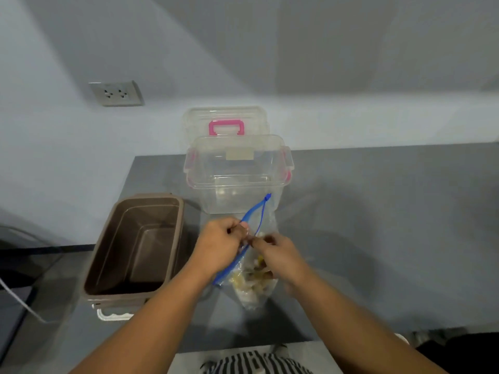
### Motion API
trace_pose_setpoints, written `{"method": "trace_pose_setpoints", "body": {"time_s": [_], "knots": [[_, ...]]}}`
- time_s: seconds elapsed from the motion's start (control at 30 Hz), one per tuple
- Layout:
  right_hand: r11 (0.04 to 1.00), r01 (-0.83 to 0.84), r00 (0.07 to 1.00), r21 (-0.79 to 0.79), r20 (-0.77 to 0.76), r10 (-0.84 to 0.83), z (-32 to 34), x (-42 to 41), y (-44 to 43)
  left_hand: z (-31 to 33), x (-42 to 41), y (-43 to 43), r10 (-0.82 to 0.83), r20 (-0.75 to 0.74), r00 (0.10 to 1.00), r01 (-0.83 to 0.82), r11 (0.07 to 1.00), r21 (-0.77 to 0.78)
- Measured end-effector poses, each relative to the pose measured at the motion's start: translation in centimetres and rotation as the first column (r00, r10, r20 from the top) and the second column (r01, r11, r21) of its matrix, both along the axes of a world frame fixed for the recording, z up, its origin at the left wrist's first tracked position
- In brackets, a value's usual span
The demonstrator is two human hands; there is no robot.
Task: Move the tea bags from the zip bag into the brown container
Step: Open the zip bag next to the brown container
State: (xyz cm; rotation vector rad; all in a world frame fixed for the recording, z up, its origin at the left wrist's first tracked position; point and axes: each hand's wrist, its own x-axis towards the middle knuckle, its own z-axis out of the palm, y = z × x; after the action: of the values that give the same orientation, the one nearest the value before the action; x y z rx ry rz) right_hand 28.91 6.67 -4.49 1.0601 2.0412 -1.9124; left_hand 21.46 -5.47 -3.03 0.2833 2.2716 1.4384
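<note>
A clear zip bag (pixel 266 225) with a blue zip strip stands on the grey table, with tea bags (pixel 252 279) showing through its lower half. My left hand (pixel 220 245) pinches the zip strip on the left side of the mouth. My right hand (pixel 279 256) pinches the other side of the mouth, close to the left hand. The bag's mouth is parted between them above the middle. The brown container (pixel 135 247) stands open and empty at the left, near the table's left edge.
A clear plastic box (pixel 237 174) with pink latches stands just behind the zip bag. Its lid with a pink handle (pixel 226 126) leans on the wall behind it. The grey table (pixel 378 225) extends to the right. A wall socket (pixel 116 93) is at upper left.
</note>
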Motion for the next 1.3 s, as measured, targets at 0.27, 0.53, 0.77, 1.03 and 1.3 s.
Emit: {"method": "trace_pose_setpoints", "body": {"time_s": [0.27, 0.53, 0.77, 1.03, 1.3], "knots": [[0.7, 0.392, 0.888, -0.597, 0.046, -0.458, -1.7, -1.5, 0.8, -1.6, -1.1, -0.8, 0.208, 0.715, 0.668, -0.569, 0.762, 0.31], [0.517, 0.463, 0.857, -0.72, 0.216, -0.467, -2.9, -2.6, 3.2, -3.8, -1.0, -1.1, 0.116, 0.699, 0.705, -0.464, 0.821, 0.333], [0.626, 0.277, 0.957, -0.729, 0.147, -0.252, -2.3, -1.6, 1.8, -5.3, 0.7, -1.2, 0.087, 0.325, 0.942, -0.133, 0.984, 0.122], [0.755, 0.11, 0.991, -0.646, 0.017, -0.13, -3.5, -0.6, 1.3, -5.1, 0.6, -0.5, 0.218, 0.38, 0.899, -0.266, 0.961, 0.078], [0.815, 0.093, 0.993, -0.571, -0.005, -0.117, -4.8, -0.8, 3.2, -5.5, 0.3, 0.0, 0.357, 0.628, 0.691, -0.56, 0.814, 0.154]]}}
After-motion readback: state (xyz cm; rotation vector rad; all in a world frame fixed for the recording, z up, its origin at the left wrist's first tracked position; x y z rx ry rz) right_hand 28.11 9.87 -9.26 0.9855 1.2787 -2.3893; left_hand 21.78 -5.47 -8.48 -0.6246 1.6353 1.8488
